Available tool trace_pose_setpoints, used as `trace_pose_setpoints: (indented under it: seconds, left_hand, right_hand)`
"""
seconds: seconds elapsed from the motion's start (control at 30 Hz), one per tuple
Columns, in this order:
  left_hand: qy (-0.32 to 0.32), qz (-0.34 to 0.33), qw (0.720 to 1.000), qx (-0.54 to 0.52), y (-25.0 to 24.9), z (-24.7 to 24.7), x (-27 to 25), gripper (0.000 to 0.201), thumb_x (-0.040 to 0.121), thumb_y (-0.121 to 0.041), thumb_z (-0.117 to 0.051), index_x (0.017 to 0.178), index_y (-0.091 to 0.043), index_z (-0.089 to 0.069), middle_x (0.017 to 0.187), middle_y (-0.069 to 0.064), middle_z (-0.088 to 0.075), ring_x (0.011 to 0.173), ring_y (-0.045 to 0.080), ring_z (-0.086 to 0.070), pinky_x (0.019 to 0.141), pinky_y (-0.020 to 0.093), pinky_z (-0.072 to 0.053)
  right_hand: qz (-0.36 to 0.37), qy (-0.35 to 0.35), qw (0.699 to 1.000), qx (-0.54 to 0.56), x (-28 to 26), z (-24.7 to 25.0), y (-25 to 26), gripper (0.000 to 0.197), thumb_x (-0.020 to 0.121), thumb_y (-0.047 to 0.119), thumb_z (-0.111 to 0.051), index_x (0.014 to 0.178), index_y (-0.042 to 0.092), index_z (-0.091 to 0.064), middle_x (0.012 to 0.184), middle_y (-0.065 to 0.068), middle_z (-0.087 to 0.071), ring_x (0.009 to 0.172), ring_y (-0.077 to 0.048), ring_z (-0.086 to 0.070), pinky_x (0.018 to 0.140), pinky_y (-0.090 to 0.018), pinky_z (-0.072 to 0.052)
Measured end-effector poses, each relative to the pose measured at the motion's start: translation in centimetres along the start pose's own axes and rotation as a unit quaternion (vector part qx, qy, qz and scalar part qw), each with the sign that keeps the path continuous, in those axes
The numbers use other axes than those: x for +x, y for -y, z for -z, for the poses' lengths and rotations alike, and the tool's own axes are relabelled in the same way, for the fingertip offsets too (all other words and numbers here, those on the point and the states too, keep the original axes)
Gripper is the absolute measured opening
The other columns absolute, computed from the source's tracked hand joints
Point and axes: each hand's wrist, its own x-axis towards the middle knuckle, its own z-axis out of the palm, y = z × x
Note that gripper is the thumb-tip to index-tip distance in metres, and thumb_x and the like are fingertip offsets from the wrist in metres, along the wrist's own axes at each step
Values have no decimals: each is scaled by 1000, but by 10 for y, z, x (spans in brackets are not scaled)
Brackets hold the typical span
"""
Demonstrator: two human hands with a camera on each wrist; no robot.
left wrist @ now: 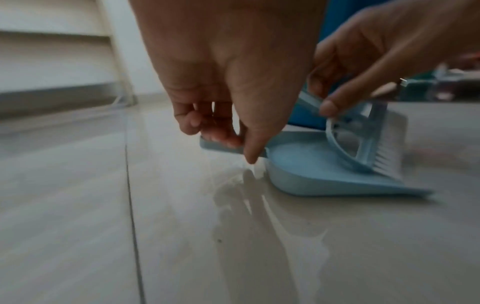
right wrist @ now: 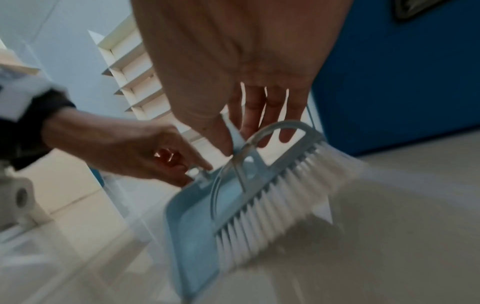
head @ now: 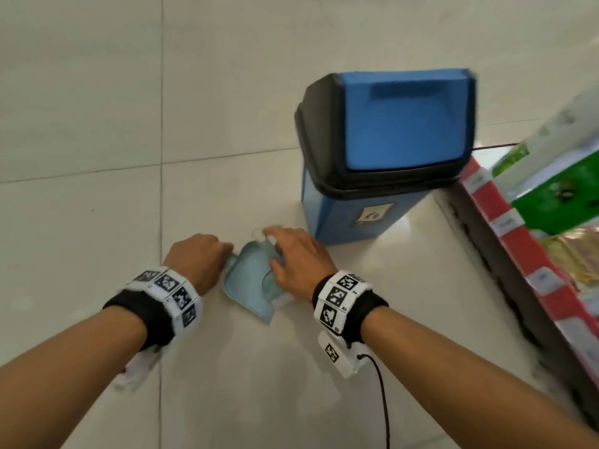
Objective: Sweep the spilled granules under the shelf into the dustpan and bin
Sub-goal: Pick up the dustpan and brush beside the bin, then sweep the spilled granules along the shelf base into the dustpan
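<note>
A light blue dustpan point(head: 246, 280) lies flat on the tiled floor between my hands. A matching brush point(right wrist: 272, 195) with white bristles sits in it, its bristles over the pan's open lip. My left hand point(head: 220, 254) curls its fingers point(left wrist: 213, 127) round the dustpan's short handle point(left wrist: 221, 146). My right hand point(head: 275, 251) pinches the brush's thin handle between its thumb and fingers point(right wrist: 249, 115). The blue bin point(head: 389, 140), with a black rim and a blue swing flap, stands just behind the pan. No granules show in these blurred views.
A shop shelf point(head: 534, 254) with red price strips and green packets runs along the right, close to the bin. Pale floor tiles point(head: 97, 124) stretch to the left and behind. A white shelving unit point(left wrist: 52, 61) stands far left in the left wrist view.
</note>
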Motion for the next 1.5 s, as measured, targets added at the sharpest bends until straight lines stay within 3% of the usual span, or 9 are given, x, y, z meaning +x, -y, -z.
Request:
trace_pose_setpoints:
  seconds: [0.1, 0.23, 0.43, 0.77, 0.87, 0.97, 1.1, 1.33, 1.5]
  left_hand:
    - [-13, -40, 996, 73, -12, 12, -13, 29, 94, -44, -52, 110, -27, -69, 110, 2, -50, 107, 23, -53, 76, 35, -53]
    - [12, -85, 996, 22, -47, 11, -39, 41, 91, -59, -49, 110, -27, -69, 113, -1, -50, 105, 20, -51, 75, 31, -48]
    - [59, -105, 990, -79, -112, 8, -71, 41, 97, -54, -39, 117, -21, -52, 112, 5, -64, 102, 26, -63, 78, 32, -48]
    - [45, -122, 971, -200, -202, 5, -46, 37, 97, -50, -44, 117, -21, -52, 106, 8, -66, 92, 28, -63, 75, 34, -48]
    - [30, -132, 966, -219, -214, 6, -26, 36, 96, -51, -46, 114, -21, -54, 99, 6, -67, 84, 25, -62, 71, 33, -49]
    - [23, -134, 967, -218, -224, 12, -7, 37, 95, -51, -47, 117, -21, -55, 101, 7, -67, 84, 25, -62, 72, 33, -49]
    - [9, -137, 967, -216, -230, 20, 9, 40, 95, -50, -49, 123, -23, -54, 110, 6, -66, 95, 27, -62, 75, 33, -45]
    - [-23, -132, 964, -231, -227, 18, 23, 38, 95, -50, -49, 120, -21, -51, 102, 4, -64, 80, 19, -51, 67, 31, -41]
    - [-25, -137, 959, -248, -240, 9, 34, 40, 94, -54, -47, 120, -24, -51, 97, 4, -66, 86, 24, -60, 66, 31, -40]
  right_hand:
    - [2, -9, 1000, 15, -26, 24, -3, 13, 83, 34, -67, 85, 21, -66, 85, 3, -65, 84, -22, -63, 72, -31, -51]
    - [-19, -53, 998, 10, -73, 51, -22, 16, 78, 36, -68, 72, 23, -60, 72, 9, -59, 69, -14, -56, 63, -28, -47]
    - [-90, 27, 991, -90, -140, 115, -65, 17, 78, 33, -64, 82, 24, -51, 77, 2, -60, 70, -21, -55, 56, -27, -44]
    - [-201, -104, 972, -63, -198, 152, -135, 12, 85, 22, -61, 96, 23, -59, 77, 0, -68, 77, -20, -63, 72, -42, -56]
    - [-198, -103, 974, -43, -204, 149, -151, 34, 86, 18, -60, 119, 23, -70, 80, 0, -75, 71, -7, -63, 79, -27, -57]
    - [-213, -105, 971, -10, -211, 149, -165, 31, 88, 14, -61, 115, 21, -73, 93, 3, -77, 65, 10, -56, 74, -9, -50]
    - [-249, -185, 943, 122, -216, 150, -175, 26, 87, 15, -69, 111, 22, -75, 94, 7, -75, 80, -1, -69, 83, -25, -60]
    - [-178, -322, 930, 4, -171, 130, -181, 29, 88, 20, -73, 117, 15, -71, 105, 1, -75, 70, 10, -62, 71, 3, -45]
    - [-155, -322, 932, -57, -114, 127, -204, 21, 97, 22, -59, 104, 11, -75, 80, -8, -75, 62, -20, -64, 66, -36, -56]
